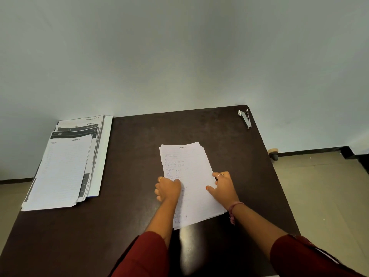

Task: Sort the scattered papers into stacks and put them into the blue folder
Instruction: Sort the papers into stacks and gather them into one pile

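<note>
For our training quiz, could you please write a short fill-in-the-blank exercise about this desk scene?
1. Both hands rest on the handwritten paper stack, which lies on the dark ____.
2. The stapler sits at the table's far ____ corner.
3. The larger paper pile lies to the ____ of the left hand.
4. The right hand wears a ____ on one finger.

Missing words: table; right; left; ring

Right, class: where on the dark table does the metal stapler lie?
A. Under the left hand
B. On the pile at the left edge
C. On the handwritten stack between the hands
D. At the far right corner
D: the stapler lies alone by the table's far right corner, apart from both paper piles.
</note>
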`<state>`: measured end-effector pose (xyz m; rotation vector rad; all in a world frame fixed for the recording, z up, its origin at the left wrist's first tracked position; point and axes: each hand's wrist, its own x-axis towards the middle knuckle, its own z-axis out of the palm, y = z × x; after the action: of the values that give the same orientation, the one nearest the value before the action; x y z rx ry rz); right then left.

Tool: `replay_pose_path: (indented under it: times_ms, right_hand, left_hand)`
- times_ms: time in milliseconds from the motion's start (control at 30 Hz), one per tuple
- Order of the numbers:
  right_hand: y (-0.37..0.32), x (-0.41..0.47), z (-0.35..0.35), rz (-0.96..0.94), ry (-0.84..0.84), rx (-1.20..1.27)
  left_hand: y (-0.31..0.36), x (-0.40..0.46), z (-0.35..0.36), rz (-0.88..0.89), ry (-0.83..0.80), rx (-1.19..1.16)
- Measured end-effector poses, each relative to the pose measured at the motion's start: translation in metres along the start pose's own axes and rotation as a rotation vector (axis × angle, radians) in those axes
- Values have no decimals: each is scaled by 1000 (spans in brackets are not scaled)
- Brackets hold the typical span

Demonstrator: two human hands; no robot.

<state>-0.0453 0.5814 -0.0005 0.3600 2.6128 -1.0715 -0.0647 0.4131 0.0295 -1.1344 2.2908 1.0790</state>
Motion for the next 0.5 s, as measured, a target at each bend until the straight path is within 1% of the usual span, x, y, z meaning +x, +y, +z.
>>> replay_pose_path:
  times_ms: [167, 300, 400, 500]
  right_hand:
    - [-5, -3, 4, 18, -24, 6]
    - [-11, -10, 8, 41, -28, 32]
    - [-17, -18, 13, 53, -13, 56]
    - [-23, -28, 23, 74, -13, 66]
  left_hand:
    - [-7, 6, -5, -95, -55, -158]
    - [-13, 7, -9, -112, -50, -176]
    - [-19, 6, -16, -48, -14, -222]
    - [-32, 6, -29, 56, -102, -407]
